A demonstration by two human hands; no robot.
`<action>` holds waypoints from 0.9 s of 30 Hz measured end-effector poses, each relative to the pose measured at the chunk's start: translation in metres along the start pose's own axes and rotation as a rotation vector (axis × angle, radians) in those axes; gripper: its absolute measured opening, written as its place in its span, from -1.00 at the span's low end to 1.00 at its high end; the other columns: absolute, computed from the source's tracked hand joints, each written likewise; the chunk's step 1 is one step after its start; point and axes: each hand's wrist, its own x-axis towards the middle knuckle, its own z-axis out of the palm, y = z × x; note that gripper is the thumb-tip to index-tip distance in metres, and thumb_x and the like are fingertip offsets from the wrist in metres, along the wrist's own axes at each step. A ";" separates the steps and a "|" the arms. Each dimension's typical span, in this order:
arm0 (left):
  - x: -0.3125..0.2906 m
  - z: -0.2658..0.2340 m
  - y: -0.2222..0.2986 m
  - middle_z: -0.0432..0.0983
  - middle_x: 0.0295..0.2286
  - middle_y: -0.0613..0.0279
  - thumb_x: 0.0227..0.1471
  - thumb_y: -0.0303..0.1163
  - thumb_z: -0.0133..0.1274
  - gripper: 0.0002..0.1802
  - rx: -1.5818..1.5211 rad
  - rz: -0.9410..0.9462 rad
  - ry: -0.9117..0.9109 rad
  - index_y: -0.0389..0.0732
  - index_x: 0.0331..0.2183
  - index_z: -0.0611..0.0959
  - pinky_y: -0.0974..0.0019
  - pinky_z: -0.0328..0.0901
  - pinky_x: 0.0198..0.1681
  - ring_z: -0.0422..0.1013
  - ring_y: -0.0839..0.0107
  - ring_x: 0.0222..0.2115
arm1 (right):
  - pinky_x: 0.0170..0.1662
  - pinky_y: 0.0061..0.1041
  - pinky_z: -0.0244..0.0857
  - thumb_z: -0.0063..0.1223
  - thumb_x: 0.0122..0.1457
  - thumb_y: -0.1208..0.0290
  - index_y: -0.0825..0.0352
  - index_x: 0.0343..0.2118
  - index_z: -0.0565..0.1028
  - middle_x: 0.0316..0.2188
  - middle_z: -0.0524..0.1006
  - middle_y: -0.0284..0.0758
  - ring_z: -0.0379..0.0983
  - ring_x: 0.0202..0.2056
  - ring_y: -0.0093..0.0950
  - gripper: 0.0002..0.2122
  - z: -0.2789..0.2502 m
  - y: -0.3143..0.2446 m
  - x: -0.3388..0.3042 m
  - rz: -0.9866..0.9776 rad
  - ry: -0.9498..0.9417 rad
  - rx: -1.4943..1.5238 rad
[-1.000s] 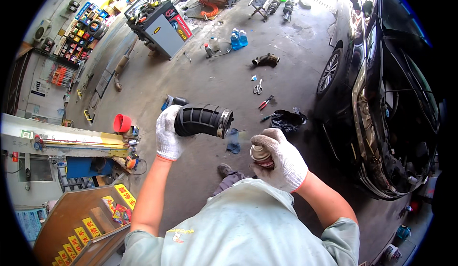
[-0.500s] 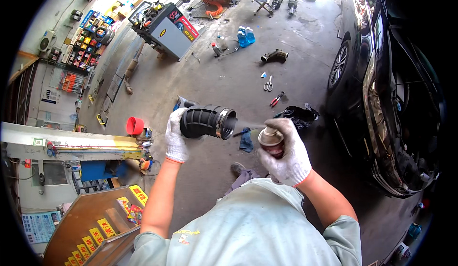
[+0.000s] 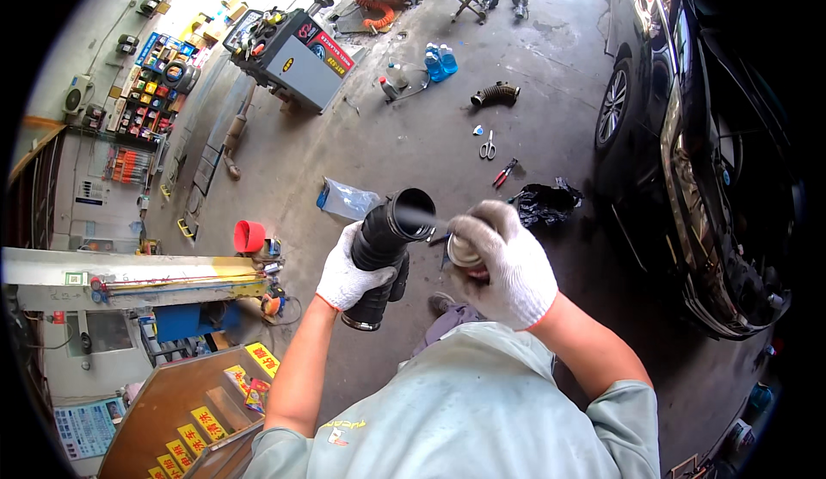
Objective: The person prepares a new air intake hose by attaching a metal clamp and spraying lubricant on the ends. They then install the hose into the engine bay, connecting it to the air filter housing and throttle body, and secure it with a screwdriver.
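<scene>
A black ribbed rubber air intake hose (image 3: 379,242) with a metal clamp round its upper mouth is gripped by my gloved left hand (image 3: 350,274). The hose stands tilted, its open upper end facing up and a little right. My gloved right hand (image 3: 512,268) is wrapped round a spray can (image 3: 465,254), with the fingers over its top. A whitish mist runs from the can into the hose mouth. Most of the can's body is hidden by the glove. Behind the hose, on the floor, lies a clear plastic bag (image 3: 348,199).
Scissors (image 3: 488,145), red-handled pliers (image 3: 506,173), a black plastic bag (image 3: 547,203) and another curved hose (image 3: 496,94) lie on the floor ahead. A dark car (image 3: 654,135) stands at the right. A wheel balancer (image 3: 297,62), blue bottles (image 3: 440,64) and a red bucket (image 3: 249,236) are farther left.
My left hand has turned the hose from nearly level to steep, its clamped mouth now higher. My right hand has shifted slightly left with the can, and the mist is denser.
</scene>
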 end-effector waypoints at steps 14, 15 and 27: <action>0.006 -0.072 -0.053 0.68 0.07 0.04 -0.22 -0.22 0.66 0.05 0.230 -0.004 0.118 -0.14 0.28 0.48 0.09 0.48 0.25 0.62 0.20 0.09 | -0.16 -0.18 0.59 0.45 -0.05 0.58 0.21 0.18 0.53 -0.06 0.52 -0.04 0.63 -0.22 -0.08 -0.37 0.085 -0.022 0.041 0.048 -0.046 -0.236; 0.009 -0.076 -0.057 0.68 0.06 0.03 -0.22 -0.20 0.66 0.06 0.263 0.000 0.127 -0.14 0.27 0.48 0.09 0.49 0.25 0.63 0.19 0.09 | -0.14 -0.17 0.59 0.45 -0.05 0.57 0.21 0.19 0.52 -0.04 0.52 -0.04 0.63 -0.20 -0.06 -0.36 0.090 -0.025 0.035 0.089 -0.121 -0.225; 0.077 -0.079 -0.157 0.66 0.07 0.14 -0.04 -0.29 0.60 -0.09 -0.561 -0.241 -0.125 -0.27 0.25 0.49 0.10 0.53 0.22 0.61 0.27 0.07 | 0.32 -0.28 0.44 0.50 0.13 0.33 0.37 0.48 0.26 0.25 0.54 0.01 0.57 0.22 -0.20 -0.13 0.170 0.158 0.023 0.840 0.053 0.149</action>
